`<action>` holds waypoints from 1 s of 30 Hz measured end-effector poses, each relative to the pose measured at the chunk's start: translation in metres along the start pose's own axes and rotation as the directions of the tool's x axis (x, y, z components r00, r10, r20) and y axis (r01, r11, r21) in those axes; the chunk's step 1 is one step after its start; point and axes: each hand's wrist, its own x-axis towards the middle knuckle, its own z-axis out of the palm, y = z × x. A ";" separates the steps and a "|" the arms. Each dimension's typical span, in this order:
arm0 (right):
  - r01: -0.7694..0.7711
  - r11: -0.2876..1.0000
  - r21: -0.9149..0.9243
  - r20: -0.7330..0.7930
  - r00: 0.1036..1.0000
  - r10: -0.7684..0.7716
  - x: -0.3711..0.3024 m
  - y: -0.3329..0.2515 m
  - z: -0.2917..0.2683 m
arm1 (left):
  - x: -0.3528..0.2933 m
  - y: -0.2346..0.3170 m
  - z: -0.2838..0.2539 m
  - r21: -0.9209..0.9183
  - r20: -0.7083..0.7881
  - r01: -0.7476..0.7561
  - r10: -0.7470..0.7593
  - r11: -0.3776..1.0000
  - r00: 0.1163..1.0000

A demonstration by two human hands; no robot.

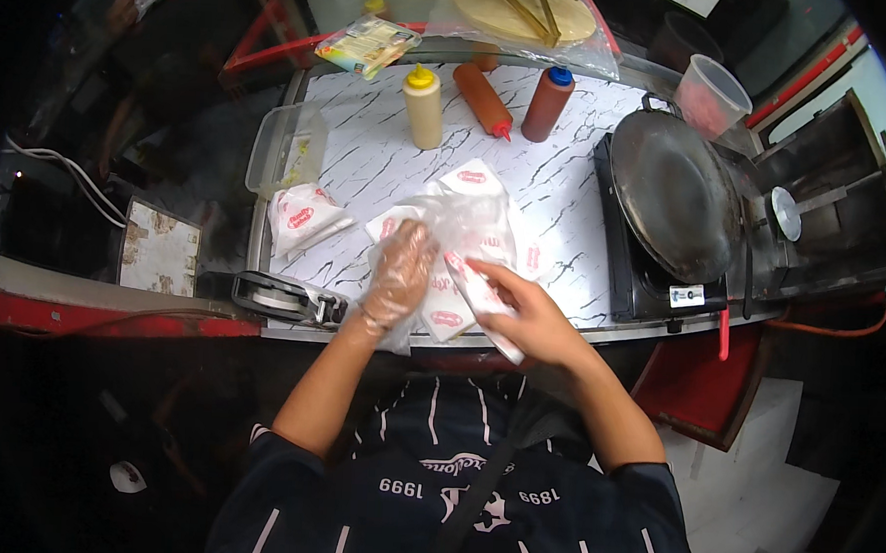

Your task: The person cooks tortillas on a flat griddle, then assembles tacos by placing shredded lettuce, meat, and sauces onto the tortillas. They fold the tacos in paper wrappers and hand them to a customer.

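Observation:
My left hand (403,274), in a clear plastic glove, is closed on the near left edge of a clear plastic bag (476,223). The bag lies crumpled over white paper wrappers with red print. My bare right hand (536,321) grips a folded white paper packet (480,296) with red print, tilted beside the bag. What is inside the packet is hidden. Below the packet, another printed paper wrapper (446,317) rests on the marbled counter (572,208). To the left sits a separate folded paper packet (306,219).
Behind stand a pale sauce bottle (424,110) and a blue-capped red one (548,107); an orange-red bottle (482,100) lies between. A black griddle pan (673,193) on a stove occupies the right. A clear tub (287,148) and a grey-black device (287,298) are at left.

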 end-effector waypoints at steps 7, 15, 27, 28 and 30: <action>0.044 0.915 -0.400 -0.319 0.930 -0.184 0.069 0.042 0.029 | -0.027 0.014 -0.009 -0.149 0.059 0.344 -0.339 0.927 0.939; 0.375 0.638 -0.672 0.109 0.903 -0.416 0.200 -0.018 0.132 | -0.054 0.026 0.001 -0.094 0.049 0.388 -0.385 0.917 0.922; -0.032 0.719 -0.694 0.069 0.992 0.110 0.309 0.021 0.176 | -0.057 0.012 -0.019 0.175 0.173 0.221 -0.251 0.960 0.952; 0.007 0.736 -0.677 0.087 0.994 0.071 0.306 0.028 0.172 | -0.054 0.013 -0.018 0.171 0.185 0.209 -0.240 0.963 0.953; 0.039 0.797 -0.603 0.156 0.985 0.070 0.296 0.022 0.170 | -0.059 0.009 -0.013 0.116 0.202 0.244 -0.263 0.963 0.943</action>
